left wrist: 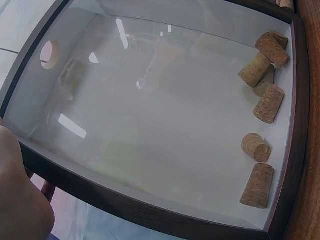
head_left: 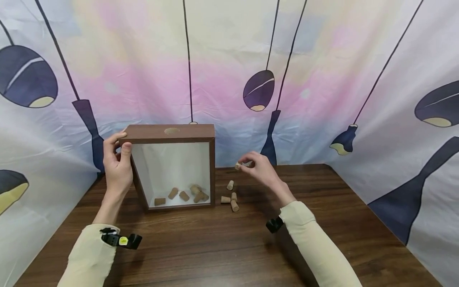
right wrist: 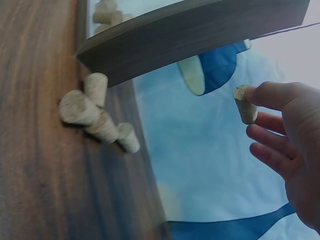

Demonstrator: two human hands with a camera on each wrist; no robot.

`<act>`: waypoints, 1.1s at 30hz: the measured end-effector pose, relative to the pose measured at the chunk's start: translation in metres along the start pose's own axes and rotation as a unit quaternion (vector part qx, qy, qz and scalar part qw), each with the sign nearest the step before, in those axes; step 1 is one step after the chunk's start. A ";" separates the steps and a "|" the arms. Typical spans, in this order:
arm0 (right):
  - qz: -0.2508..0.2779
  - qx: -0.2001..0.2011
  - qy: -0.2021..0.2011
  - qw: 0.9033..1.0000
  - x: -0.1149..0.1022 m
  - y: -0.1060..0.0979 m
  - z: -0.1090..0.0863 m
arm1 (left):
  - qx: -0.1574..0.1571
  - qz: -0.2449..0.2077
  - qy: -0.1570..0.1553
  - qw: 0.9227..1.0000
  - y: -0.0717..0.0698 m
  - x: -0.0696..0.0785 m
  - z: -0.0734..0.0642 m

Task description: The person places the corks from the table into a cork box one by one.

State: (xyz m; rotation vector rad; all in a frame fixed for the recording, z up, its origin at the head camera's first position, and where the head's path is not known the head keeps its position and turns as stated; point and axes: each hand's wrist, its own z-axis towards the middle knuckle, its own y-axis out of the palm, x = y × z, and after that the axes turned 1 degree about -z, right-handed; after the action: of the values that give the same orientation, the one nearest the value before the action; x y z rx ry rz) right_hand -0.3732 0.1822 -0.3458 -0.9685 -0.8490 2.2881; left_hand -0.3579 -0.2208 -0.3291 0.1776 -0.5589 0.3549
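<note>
Cork (right wrist: pixel 245 106) pinched tight, right fingers (right wrist: pixel 272 95), left fingers (head_left: pixel 126 152) gripping box (head_left: pixel 197 132)

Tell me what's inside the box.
Corks lie along the bottom of the box; at the right end several overlap. Those underneath are partly covered, and anything wholly beneath cannot be seen.

- Left arm (head_left: pixel 89 255) slants up from the lower left, its wrist (head_left: pixel 106 209) nearly straight
- Left hand (head_left: pixel 117 169) is upright in a grip, thumb pointing up, fingers bent
- Right arm (head_left: pixel 319 243) slants in from the lower right, pointing up and leftward
- Right hand (head_left: pixel 261 171) is raised, thumb and fingertips pinching, remaining fingers curved
</note>
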 end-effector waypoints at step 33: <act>0.005 0.108 -0.174 0.979 -0.102 -0.049 0.058 | 0.002 0.003 -0.012 1.000 0.000 0.002 -0.001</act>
State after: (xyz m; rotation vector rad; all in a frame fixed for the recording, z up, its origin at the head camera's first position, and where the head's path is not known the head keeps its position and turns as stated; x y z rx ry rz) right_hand -0.3442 0.1286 -0.2339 -0.4853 -0.7101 2.5368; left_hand -0.3561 -0.2197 -0.3284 0.1839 -0.5828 0.3606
